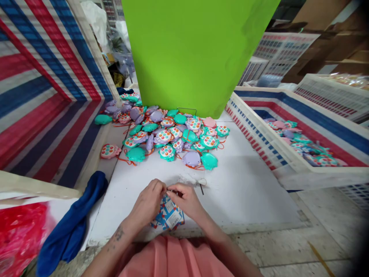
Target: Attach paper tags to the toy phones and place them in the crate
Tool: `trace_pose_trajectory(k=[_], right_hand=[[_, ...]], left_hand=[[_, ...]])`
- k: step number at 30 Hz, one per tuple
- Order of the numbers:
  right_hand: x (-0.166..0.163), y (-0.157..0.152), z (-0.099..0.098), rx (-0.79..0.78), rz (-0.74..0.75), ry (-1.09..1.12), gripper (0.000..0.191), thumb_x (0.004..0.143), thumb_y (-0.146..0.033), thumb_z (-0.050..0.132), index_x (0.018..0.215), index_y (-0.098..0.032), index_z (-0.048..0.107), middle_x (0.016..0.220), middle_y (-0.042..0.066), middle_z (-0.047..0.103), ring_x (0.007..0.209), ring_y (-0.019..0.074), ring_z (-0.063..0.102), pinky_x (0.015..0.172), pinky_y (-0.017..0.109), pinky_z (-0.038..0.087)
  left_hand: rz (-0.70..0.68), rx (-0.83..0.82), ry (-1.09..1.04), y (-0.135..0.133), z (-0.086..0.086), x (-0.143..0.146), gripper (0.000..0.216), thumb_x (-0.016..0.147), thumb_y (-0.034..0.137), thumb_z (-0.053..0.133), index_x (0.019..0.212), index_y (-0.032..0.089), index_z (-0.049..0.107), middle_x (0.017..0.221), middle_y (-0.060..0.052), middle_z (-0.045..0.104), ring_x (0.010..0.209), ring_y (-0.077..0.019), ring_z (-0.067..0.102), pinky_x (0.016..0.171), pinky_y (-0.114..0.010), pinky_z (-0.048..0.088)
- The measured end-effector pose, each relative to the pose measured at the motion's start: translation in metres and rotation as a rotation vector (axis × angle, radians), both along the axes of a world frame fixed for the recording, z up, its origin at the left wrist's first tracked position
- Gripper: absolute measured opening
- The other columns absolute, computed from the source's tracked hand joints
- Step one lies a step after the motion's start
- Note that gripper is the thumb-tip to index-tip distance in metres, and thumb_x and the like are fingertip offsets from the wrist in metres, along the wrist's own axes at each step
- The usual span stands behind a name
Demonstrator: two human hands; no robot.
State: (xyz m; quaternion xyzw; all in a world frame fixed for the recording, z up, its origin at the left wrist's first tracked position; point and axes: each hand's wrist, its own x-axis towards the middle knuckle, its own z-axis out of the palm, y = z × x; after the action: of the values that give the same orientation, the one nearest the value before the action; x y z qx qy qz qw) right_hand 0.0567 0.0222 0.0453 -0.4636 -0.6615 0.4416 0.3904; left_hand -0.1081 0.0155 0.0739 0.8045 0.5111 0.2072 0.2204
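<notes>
My left hand [152,199] and my right hand [184,198] meet at the front of the white work surface, fingertips pinched together. What they pinch is too small and too hidden to name. Just under them lies a loose pile of blue printed tags [170,216] with white labels. A bit beyond the fingers is a thin loop of string [202,181], with a short dark strip [201,189] beside it. Farther back spreads a heap of turtle-shaped plastic toys [164,136] in teal, purple and pink, with orange cords among them.
A large green panel [198,54] stands behind the heap. At the left, a crate lined with striped cloth [57,146] lies on its side, near a blue cloth [75,227] and red plastic [23,234]. The right-hand lined crate [294,177] holds more toys.
</notes>
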Motion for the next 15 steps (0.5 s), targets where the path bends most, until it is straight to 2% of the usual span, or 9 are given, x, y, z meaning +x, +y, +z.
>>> trace_pose_trajectory(k=[5,8,10,12,15], right_hand=[[0.001,0.003,0.005,-0.025,0.015,-0.019,0.014,0.08,-0.019,0.054,0.081,-0.019,0.067,0.068,-0.001,0.061,0.058,0.0103,0.051,0.054,0.021,0.038],[0.004,0.006,0.003,-0.084,-0.006,0.023,0.014,0.082,-0.022,0.052,0.079,-0.017,0.065,0.065,-0.001,0.059,0.058,0.0101,0.05,0.054,0.02,0.037],[0.009,0.007,0.0,-0.117,-0.04,0.041,0.013,0.081,-0.023,0.053,0.078,-0.016,0.064,0.063,-0.002,0.056,0.056,0.0097,0.048,0.053,0.02,0.036],[0.014,0.008,-0.003,-0.138,-0.075,0.055,0.013,0.081,-0.024,0.054,0.076,-0.016,0.063,0.06,-0.002,0.054,0.054,0.0092,0.045,0.05,0.02,0.034],[0.019,0.007,-0.007,-0.159,-0.094,0.068,0.013,0.08,-0.024,0.054,0.074,-0.016,0.062,0.058,-0.003,0.052,0.052,0.009,0.043,0.049,0.02,0.032]], left_hand=[[-0.004,0.037,-0.031,0.006,-0.003,-0.003,0.014,0.088,0.014,0.036,0.087,0.02,0.049,0.086,-0.003,0.053,0.078,-0.0171,0.052,0.071,-0.03,0.043],[0.031,0.126,-0.084,0.035,-0.009,-0.026,0.015,0.089,0.019,0.038,0.096,0.02,0.051,0.095,-0.006,0.058,0.09,-0.0185,0.054,0.082,-0.032,0.044],[0.185,0.26,-0.038,0.069,-0.015,-0.057,0.021,0.088,0.02,0.038,0.104,0.018,0.051,0.108,-0.011,0.058,0.104,-0.0231,0.052,0.092,-0.039,0.039],[0.46,0.329,0.088,0.106,-0.021,-0.096,0.029,0.086,0.021,0.039,0.111,0.015,0.052,0.121,-0.016,0.053,0.117,-0.029,0.044,0.098,-0.045,0.033],[0.822,0.228,0.24,0.15,-0.029,-0.147,0.05,0.082,0.036,0.047,0.123,0.006,0.044,0.127,-0.025,0.046,0.119,-0.0381,0.04,0.094,-0.05,0.034]])
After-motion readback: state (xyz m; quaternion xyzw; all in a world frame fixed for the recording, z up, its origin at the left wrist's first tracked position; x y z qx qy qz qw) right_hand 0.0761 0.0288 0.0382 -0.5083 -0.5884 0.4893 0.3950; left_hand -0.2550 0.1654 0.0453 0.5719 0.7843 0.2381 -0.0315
